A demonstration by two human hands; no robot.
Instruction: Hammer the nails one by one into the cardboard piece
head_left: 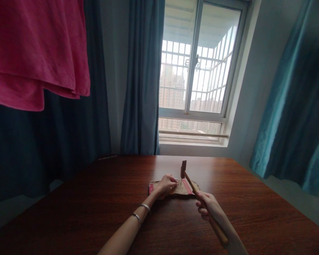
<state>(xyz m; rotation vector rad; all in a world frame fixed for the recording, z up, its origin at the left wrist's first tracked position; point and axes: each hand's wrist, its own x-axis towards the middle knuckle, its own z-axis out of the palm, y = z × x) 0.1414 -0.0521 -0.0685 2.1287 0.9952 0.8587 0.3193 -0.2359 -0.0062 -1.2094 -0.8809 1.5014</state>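
Note:
My right hand (210,205) is wrapped round the wooden handle of a hammer (192,185). The hammer's dark head is raised a little above a flat piece of cardboard (188,188) with pink-red printed bands. Rows of thin dark nails (179,182) stand upright in the cardboard, close to my left hand. My left hand (168,183) rests over the cardboard's left half with thumb and fingers pinched together. What sits between those fingertips is too small to make out, and the hand covers part of the cardboard.
A glossy brown wooden table (95,216) spreads under the cardboard. Behind it are a barred window (194,71) and blue curtains (140,78). A pink cloth (42,49) hangs at the upper left, above table height.

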